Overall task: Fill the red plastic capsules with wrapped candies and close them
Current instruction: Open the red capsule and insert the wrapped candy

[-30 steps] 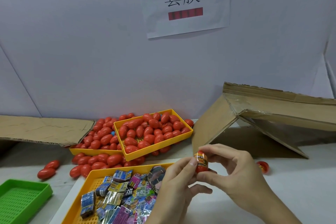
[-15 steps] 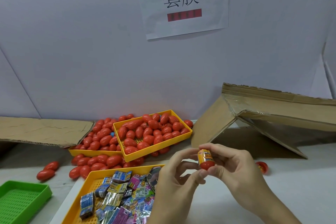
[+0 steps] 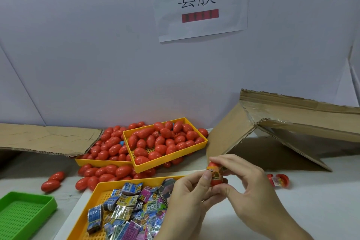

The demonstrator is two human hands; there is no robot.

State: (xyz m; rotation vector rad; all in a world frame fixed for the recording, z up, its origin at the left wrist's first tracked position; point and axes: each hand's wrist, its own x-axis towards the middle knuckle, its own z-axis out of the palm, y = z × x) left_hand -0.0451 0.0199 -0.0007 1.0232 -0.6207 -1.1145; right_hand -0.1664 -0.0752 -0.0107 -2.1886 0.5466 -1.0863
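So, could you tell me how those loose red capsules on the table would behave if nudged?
The loose capsules look egg-shaped and glossy, so they would probably roll and slip. They seem like hollow plastic, likely light.

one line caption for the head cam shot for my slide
Both hands hold a red capsule above the candy tray.
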